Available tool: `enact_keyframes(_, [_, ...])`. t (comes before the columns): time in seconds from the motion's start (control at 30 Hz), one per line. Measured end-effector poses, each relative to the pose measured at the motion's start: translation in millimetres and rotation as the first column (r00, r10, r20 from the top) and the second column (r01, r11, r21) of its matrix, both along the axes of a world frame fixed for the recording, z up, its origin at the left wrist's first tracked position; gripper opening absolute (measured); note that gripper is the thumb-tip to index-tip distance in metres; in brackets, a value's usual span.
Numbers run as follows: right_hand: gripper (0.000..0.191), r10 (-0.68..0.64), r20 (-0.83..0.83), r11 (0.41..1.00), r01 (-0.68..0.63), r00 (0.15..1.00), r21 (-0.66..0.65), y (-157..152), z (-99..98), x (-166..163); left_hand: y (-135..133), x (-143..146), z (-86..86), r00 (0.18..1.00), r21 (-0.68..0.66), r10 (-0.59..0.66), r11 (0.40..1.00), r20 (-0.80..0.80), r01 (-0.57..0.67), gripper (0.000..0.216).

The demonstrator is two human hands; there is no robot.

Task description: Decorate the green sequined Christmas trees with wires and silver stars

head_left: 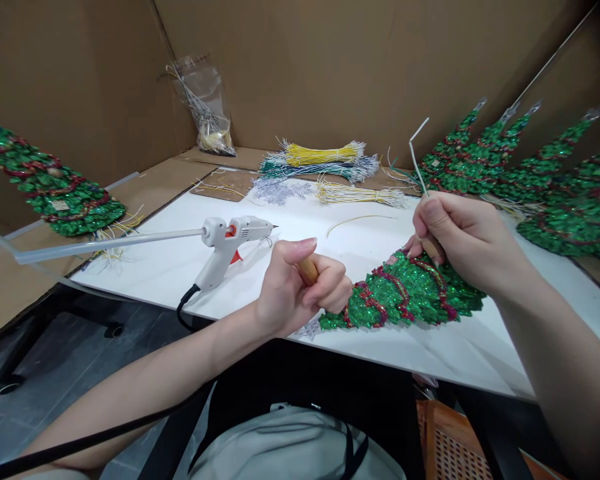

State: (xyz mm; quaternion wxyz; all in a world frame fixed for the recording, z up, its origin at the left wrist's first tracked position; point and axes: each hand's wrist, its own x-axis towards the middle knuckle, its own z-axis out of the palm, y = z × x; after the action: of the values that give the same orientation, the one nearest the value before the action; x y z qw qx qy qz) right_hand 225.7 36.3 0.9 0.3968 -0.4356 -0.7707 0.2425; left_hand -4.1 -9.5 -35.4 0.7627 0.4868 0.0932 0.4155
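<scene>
My right hand (450, 223) is closed, pinching a bent white wire (416, 160) that sticks up above the thumb. Beneath it lies a glittery green Christmas tree decoration (410, 290) with red garland bands. My left hand (305, 283) is curled over the tree's left end, thumb stretched out. A tan, wood-coloured covering or piece shows at the index finger of each hand; I cannot make out which. What the left fingers hold, if anything, is hidden. To the left of that hand, a white hot glue gun (225, 250) stands with a long glue stick in its back.
Bundles of yellow wires (325, 153) and white wires (360, 195) lie at the back of the white board (300, 220). Finished-looking trees stand at right (490, 153) and left (60, 180). A plastic bag (205, 110) leans against the cardboard wall. One loose yellow wire (355, 220) lies mid-board.
</scene>
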Motion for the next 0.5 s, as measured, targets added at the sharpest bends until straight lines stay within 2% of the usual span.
enact_keyframes(0.5, [0.048, 0.000, -0.002, 1.000, 0.000, 1.000, -0.007, 0.0, 0.5, -0.3, 1.5, 1.3, 3.0, 1.000, -0.043, 0.011, 0.999, -0.021, -0.012, 0.058])
